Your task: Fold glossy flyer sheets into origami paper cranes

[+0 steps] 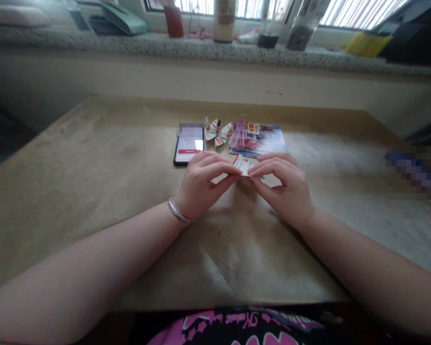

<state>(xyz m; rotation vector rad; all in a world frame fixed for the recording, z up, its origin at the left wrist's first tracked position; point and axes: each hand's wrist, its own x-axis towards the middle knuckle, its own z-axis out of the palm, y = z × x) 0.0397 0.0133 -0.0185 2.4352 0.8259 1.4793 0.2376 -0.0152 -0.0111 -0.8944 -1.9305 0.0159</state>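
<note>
Between both hands is a small white piece of paper (243, 164) with red print, held just above the table. My left hand (204, 179), a silver bracelet at its wrist, pinches the paper's left part between thumb and fingers. On the other side, my right hand (283, 184) pinches its near right part the same way. Behind the hands lie folded paper pieces (219, 133), white with red print. A smartphone (189, 143) with a lit screen lies to their left. To the right is a stack of colourful printed sheets (258, 136).
The hands work over a tan-covered table (104, 177). A blurred blue object (418, 175) lies at its right edge. Beyond the table, a granite windowsill (187, 48) bears bottles, a red container (174, 21) and a yellow item (368, 44).
</note>
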